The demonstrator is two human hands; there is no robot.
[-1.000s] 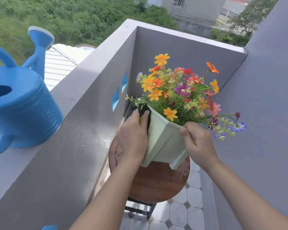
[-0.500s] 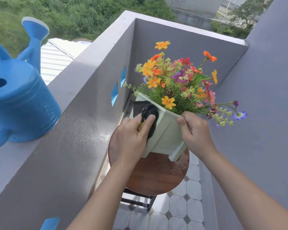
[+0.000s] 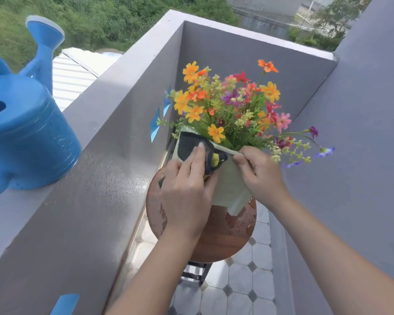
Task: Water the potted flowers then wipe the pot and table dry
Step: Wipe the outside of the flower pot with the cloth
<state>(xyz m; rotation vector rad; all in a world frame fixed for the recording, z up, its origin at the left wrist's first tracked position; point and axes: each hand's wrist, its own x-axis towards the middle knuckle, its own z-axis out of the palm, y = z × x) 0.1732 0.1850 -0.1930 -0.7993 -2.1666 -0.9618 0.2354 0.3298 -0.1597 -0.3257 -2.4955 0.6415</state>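
Head view showed the pale green square plastic pot (image 3: 229,185) of mixed flowers tilted on the round wooden tabletop (image 3: 223,242). The left hand (image 3: 187,196) pressed a dark cloth with yellow trim (image 3: 191,145) against its side; the right hand (image 3: 259,176) pinched the rim. Firm strokes downward would dry it best. Droplets remained on the wood; the pot's far faces were hidden.

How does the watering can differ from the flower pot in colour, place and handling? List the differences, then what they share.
1. The watering can is bright blue; the flower pot is pale green.
2. The watering can stands on the wall ledge; the flower pot is over the round table.
3. Nobody touches the watering can; the left hand presses a dark cloth on the flower pot, and the right hand holds its rim.

Shared: both are outdoors.
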